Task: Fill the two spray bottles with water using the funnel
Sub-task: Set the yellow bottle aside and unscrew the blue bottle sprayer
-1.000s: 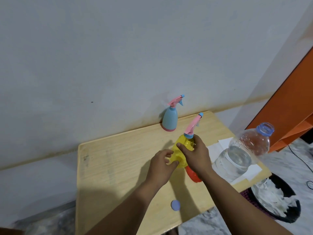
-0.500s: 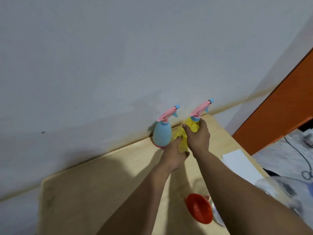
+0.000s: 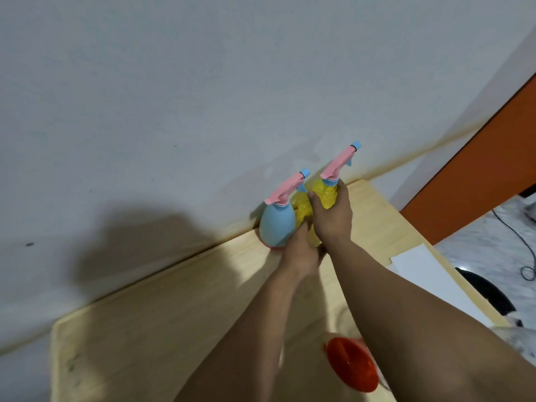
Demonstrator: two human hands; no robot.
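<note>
A yellow spray bottle point(image 3: 326, 195) with a pink trigger head stands at the back of the wooden table point(image 3: 162, 320), right beside a light blue spray bottle point(image 3: 277, 224) with the same pink head. My right hand point(image 3: 332, 216) wraps around the yellow bottle's upper body. My left hand point(image 3: 300, 252) grips its lower part, hiding its base. The red funnel point(image 3: 352, 365) lies on the table near the front, under my right forearm.
The grey wall rises directly behind both bottles. A white sheet of paper point(image 3: 426, 271) lies on the table's right side. An orange panel point(image 3: 475, 195) stands at the right, with a black cable point(image 3: 519, 248) and a dark bin point(image 3: 487, 291) on the floor.
Both hands carried the yellow bottle from the table's middle to the back beside the blue bottle. The view swung left, so the water bottle left the frame.
</note>
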